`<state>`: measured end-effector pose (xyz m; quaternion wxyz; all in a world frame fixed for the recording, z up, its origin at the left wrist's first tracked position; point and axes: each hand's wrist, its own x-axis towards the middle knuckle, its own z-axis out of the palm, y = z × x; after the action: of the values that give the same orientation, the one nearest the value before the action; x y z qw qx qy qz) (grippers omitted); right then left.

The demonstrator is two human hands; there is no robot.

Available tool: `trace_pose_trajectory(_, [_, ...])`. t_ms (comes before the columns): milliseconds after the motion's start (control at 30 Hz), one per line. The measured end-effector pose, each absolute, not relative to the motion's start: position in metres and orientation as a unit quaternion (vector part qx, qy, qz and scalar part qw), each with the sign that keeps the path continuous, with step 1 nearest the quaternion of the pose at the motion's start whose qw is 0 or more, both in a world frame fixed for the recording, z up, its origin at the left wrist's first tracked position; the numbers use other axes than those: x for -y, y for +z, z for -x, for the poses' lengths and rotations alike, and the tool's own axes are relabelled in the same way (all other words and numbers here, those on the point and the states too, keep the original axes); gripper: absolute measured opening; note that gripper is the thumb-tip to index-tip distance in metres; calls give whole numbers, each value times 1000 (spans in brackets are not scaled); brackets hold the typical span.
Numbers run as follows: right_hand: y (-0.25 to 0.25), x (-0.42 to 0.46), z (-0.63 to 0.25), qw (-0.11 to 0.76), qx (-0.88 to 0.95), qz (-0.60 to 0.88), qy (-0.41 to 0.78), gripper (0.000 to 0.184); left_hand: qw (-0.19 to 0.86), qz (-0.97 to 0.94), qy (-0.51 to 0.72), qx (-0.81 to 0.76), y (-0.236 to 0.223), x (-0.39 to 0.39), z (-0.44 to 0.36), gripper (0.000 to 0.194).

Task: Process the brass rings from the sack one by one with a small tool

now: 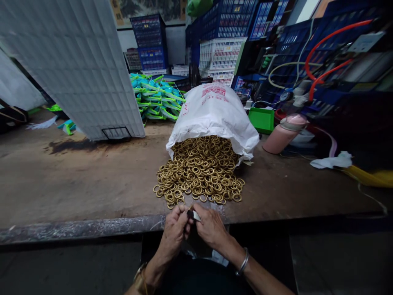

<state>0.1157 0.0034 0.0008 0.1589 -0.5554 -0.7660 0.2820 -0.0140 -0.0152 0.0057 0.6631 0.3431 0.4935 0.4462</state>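
My left hand (174, 229) and my right hand (211, 227) are close together at the table's front edge, fingers closed in a pinch. Between them sits a small piece with a dark end and a pale, flat part (196, 216), gripped by my right fingers; its kind is unclear. A bit of gold colour shows at the fingertips, too small to make out. What my left fingers pinch is hidden. Just beyond lies a heap of brass-coloured rings (202, 172), spilling from the mouth of a white woven sack (215, 110) with red print, which lies on its side.
On the wooden table (92, 184), a tall pale ribbed panel (92, 73) stands at left. Behind are green-and-blue items (159, 98) and stacked crates (221, 53). To the right are a green tray (261, 119), a pink bottle (284, 135) and red hoses (310, 57).
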Motion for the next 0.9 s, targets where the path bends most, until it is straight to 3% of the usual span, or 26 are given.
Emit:
trace_pose_trajectory(567, [18, 1, -108, 121, 768, 582, 238, 22, 639, -362, 424, -530, 12, 19, 13, 34])
trace_pose_trajectory(900, [-1, -5, -113, 85, 780, 579, 223, 22, 643, -375, 428, -512, 7, 29, 17, 34])
